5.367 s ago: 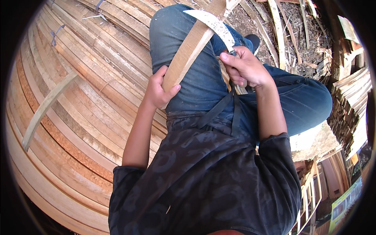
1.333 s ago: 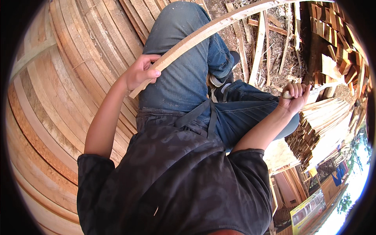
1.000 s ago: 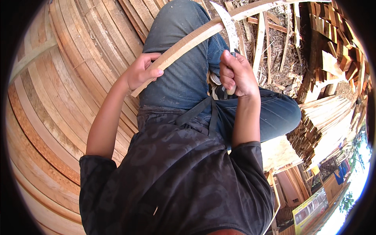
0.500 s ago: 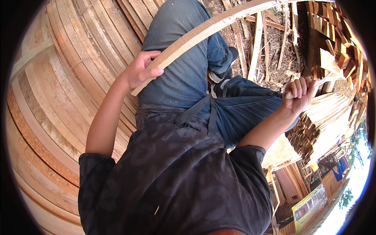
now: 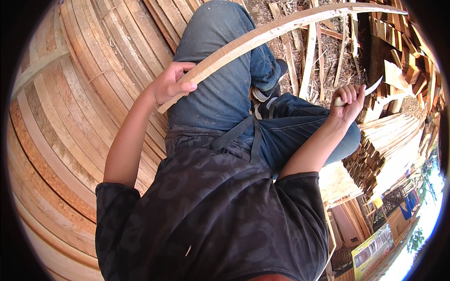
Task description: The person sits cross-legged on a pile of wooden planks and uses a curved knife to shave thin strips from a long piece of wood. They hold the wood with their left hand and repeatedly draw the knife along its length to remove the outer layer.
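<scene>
1. Okay, nearest: dark patterned shirt (image 5: 211, 220), short sleeves, small wood sliver (image 5: 188, 251) lying on its front, low down.
2. Left hand (image 5: 172, 86): closed in a pinch on the wood strip (image 5: 243, 43) near its lower end, thumb on the near face, other fingers partly hidden behind; a short stub of the strip sticks out past the grip.
3. Right hand (image 5: 348, 103): fist wrapped around the handle of a knife (image 5: 373, 86), out to the right, by the bent right knee. Pale handle butt shows at the left side of the fist; curved light blade points up and right, well apart from the strip.
4. Wood strip: pale, long, runs from the left hand across above the left thigh, up and right to the top right; looks bowed in this fisheye view. Cannot tell if it touches the leg.
5. Blue jeans (image 5: 211, 93), dusty; legs folded, dark straps (image 5: 232, 134) hanging at the waist. Dark shoe with white edge (image 5: 262, 96) between the legs.
6. Left side: long planks (image 5: 84, 117) side by side, one pale crosspiece (image 5: 37, 70) lying across them.
7. Beyond the feet: ground with shavings (image 5: 335, 70), loose slats (image 5: 309, 51) on it.
8. Right: stacked thin sticks (image 5: 389, 140); above them, a pile of cut wood pieces (image 5: 415, 61).
9. Farthest, lower right: yellow-edged sign panel (image 5: 375, 253), blue item (image 5: 408, 203) too small to tell, green foliage (image 5: 416, 240) against bright light.
</scene>
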Motion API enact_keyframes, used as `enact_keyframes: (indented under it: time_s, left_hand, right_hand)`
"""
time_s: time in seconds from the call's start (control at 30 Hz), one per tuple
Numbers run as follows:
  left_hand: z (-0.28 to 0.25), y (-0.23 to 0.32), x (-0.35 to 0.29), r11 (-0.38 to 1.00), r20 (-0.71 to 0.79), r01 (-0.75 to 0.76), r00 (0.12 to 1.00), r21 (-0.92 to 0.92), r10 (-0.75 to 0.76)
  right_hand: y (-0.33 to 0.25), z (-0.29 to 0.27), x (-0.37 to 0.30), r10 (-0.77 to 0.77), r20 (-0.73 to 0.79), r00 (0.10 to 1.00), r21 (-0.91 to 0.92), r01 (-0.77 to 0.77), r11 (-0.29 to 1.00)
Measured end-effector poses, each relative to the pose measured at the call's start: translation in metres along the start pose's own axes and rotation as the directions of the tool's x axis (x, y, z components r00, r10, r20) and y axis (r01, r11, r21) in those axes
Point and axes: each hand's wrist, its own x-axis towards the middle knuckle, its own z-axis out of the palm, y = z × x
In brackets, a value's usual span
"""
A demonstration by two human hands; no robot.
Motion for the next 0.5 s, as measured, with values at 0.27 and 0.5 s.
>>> enact_keyframes:
  time_s: [0.27, 0.5]
  left_hand:
    - [0.004, -0.001, -0.001, 0.986, -0.061, 0.046, 0.997, -0.158, -0.057]
    - [-0.014, -0.003, -0.002, 0.843, 0.302, 0.225, 0.95, -0.489, -0.079]
  right_hand:
    - [0.091, 0.042, -0.04, 0.26, -0.111, 0.959, -0.5, -0.28, 0.82]
    - [0.149, 0.043, -0.074, 0.229, 0.085, 0.97, -0.83, -0.058, 0.554]
